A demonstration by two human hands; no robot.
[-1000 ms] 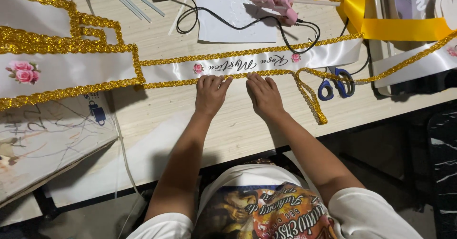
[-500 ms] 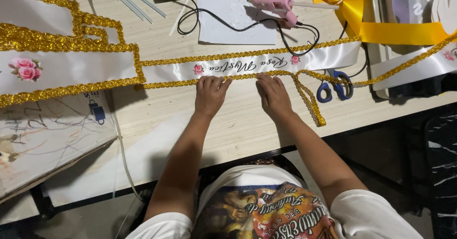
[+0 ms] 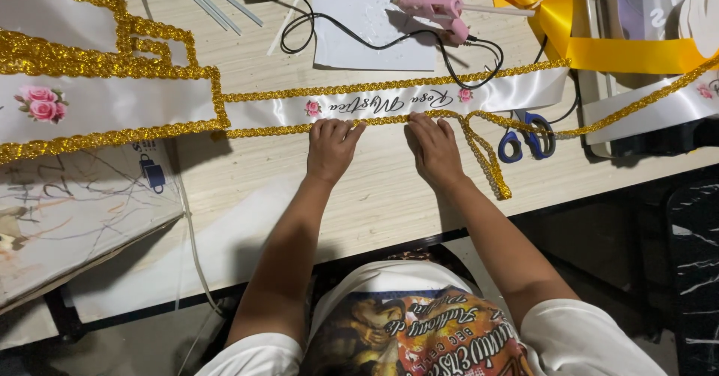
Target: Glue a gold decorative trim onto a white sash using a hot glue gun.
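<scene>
A long white satin sash (image 3: pixel 389 105) with script lettering and small pink roses lies across the wooden table (image 3: pixel 389 189). Gold glitter trim (image 3: pixel 262 130) runs along both its edges. My left hand (image 3: pixel 332 148) lies flat, fingertips pressing the lower trim against the sash. My right hand (image 3: pixel 434 147) presses the same trim a little to the right. Past my right hand the loose end of the trim (image 3: pixel 490 165) curls toward the table's front edge. Neither hand grips anything.
A pink glue gun (image 3: pixel 434 7) with a black cord lies on white paper (image 3: pixel 374 28) behind the sash. Blue scissors (image 3: pixel 526 138) sit right of my hand. Yellow ribbon (image 3: pixel 592 35) is at the back right, a wider gold-trimmed sash (image 3: pixel 97 106) at left.
My right hand has slid slightly right along the lower trim; the left hand stays in place, pressing the trim.
</scene>
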